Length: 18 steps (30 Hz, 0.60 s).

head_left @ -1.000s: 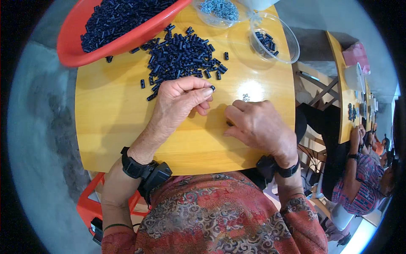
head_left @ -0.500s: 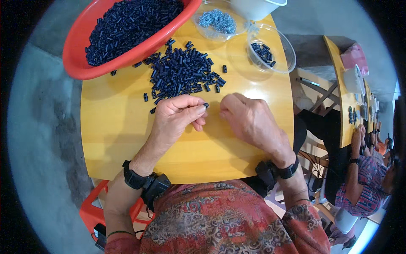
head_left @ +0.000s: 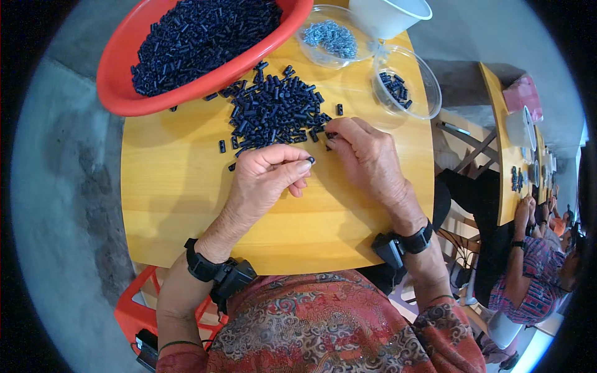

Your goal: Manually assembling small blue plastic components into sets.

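Note:
My left hand (head_left: 267, 177) is closed in a pinch, with a small black plastic tube (head_left: 311, 160) between thumb and forefinger, its end showing at the fingertips. My right hand (head_left: 373, 155) reaches to the right edge of a loose pile of short black plastic tubes (head_left: 273, 109) on the yellow table (head_left: 180, 211). Its thumb and forefinger close round a tube at the pile's edge; the other fingers are mostly hidden behind the hand.
A big red basin (head_left: 106, 81) full of black tubes stands at the far left. Behind the pile are a clear bowl of small silvery metal parts (head_left: 333, 38), a clear tub (head_left: 435, 102) with several black pieces and a white container (head_left: 392, 18). Other people sit at tables on the right.
My right hand has moved forward to the pile's edge, its fingertips now at a tube there. My left hand keeps its pinch. The whole view has shifted slightly.

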Tool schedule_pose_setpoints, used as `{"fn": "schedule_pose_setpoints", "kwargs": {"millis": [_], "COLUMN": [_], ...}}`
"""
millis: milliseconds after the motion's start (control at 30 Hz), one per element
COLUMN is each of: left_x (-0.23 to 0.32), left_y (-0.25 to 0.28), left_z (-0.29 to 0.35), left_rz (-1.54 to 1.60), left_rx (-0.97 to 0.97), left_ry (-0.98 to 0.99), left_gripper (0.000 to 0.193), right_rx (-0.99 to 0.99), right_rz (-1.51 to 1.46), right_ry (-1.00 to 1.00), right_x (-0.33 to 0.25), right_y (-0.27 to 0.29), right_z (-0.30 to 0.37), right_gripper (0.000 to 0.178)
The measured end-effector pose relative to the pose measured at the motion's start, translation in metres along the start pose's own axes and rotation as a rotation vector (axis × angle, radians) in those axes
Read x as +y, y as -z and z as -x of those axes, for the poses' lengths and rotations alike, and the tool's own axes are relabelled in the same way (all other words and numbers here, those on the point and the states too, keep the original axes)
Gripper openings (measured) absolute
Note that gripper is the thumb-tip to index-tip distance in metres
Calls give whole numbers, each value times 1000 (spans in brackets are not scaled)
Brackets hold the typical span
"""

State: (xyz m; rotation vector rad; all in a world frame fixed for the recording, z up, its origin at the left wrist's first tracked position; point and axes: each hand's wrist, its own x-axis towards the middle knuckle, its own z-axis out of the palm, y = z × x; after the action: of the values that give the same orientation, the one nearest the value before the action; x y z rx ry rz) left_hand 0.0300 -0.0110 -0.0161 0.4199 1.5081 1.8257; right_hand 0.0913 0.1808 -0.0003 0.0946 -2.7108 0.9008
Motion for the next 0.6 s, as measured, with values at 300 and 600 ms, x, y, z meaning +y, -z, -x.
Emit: {"fn": "schedule_pose_setpoints", "kwargs": {"millis": [300, 600], "left_x": [2, 1], "left_y": [0, 1], "left_z": [-1, -2], "left_rz": [0, -20], "left_rx": [19, 9], "left_ry": [19, 24], "left_gripper": [12, 13], "right_rx": [-4, -9], "right_rz": [24, 7], "right_ry": [-2, -1], "right_x": [6, 8], "right_y": [-1, 1], "right_z": [-2, -1], "right_gripper": [17, 14]}}
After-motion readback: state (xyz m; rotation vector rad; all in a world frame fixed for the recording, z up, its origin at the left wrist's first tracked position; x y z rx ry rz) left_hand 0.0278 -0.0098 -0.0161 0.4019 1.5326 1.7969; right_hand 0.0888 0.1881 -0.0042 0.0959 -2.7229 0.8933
